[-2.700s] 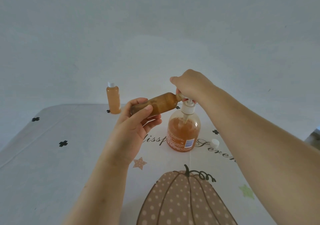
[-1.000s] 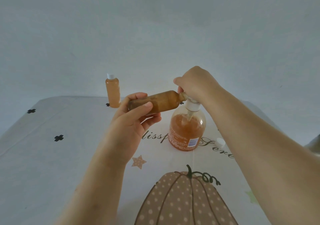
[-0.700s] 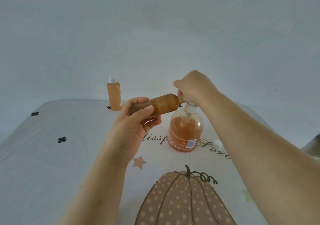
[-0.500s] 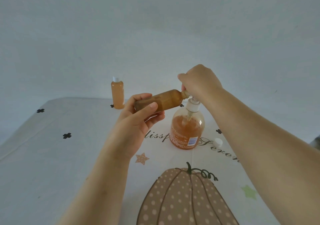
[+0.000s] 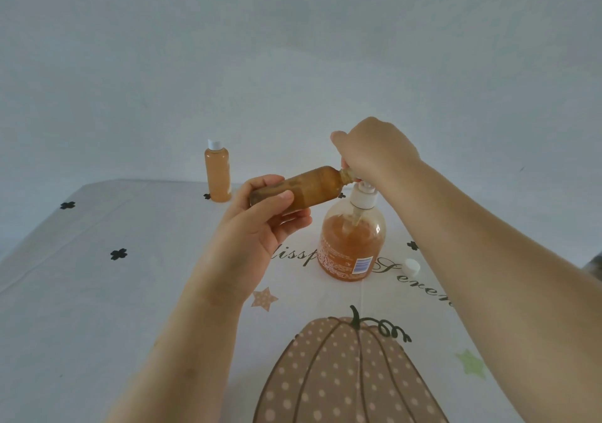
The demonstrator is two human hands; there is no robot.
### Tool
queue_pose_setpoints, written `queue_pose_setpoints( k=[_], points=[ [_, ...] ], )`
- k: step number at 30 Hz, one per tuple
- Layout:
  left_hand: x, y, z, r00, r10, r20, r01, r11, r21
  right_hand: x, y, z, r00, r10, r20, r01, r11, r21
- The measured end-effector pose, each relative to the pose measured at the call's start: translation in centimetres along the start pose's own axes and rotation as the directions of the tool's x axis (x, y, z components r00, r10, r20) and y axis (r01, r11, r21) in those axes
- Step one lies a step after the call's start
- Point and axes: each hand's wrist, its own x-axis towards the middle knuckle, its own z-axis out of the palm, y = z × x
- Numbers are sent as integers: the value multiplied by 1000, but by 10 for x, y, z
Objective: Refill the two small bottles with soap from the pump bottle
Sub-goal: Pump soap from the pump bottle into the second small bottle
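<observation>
Left hand (image 5: 257, 227): centre of the frame, raised above the table; thumb on top and fingers curled beneath, gripping the base end of the held small bottle.
Held small bottle (image 5: 303, 188): uncapped, amber, clouded inside; long axis near level, tipped slightly; base to the lower left in the palm, open neck pointing to the upper right.
Neck end: meets the underside of the right hand, above the pump collar; whether it touches the spout cannot be told, being hidden.
Right hand (image 5: 374, 152): just right of centre, knuckles upward, fingers curled down over the pump head, which they cover.
Pump bottle (image 5: 353, 243): upright on the table beneath the right hand; clear, roughly two-thirds full of orange soap; white collar, label facing the viewer.
Loose cap (image 5: 412, 266): white, lying on the table just right of the pump bottle.
Second small bottle (image 5: 217, 174): upright, white cap on, orange contents; left of centre at the far table edge, well apart from both hands.
Tablecloth (image 5: 97, 308): pale, with script lettering, black clovers and stars.
Pumpkin print (image 5: 348, 373): dotted, lower centre.
</observation>
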Motion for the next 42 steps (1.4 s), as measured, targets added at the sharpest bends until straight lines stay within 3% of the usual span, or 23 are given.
queue_pose_setpoints(
  k=[16, 27, 32, 42],
  points=[
    [3, -4, -3, 1000, -3, -26, 4, 999, 39, -5, 7, 7, 1000, 10, 10, -10, 1000, 27],
    [-2, 0, 1, 999, 17, 43, -17, 1000, -4, -10, -2, -12, 999, -29, 15, 29, 999, -20],
    [-3, 1, 1, 1000, 10, 6, -10, 1000, 1, -10, -6, -9, 993, 49, 105, -52, 998, 23],
    [1, 0, 0, 999, 0, -38, 2, 999, 47, 2, 4, 8, 994, 41, 103, -45, 998, 38]
  ],
)
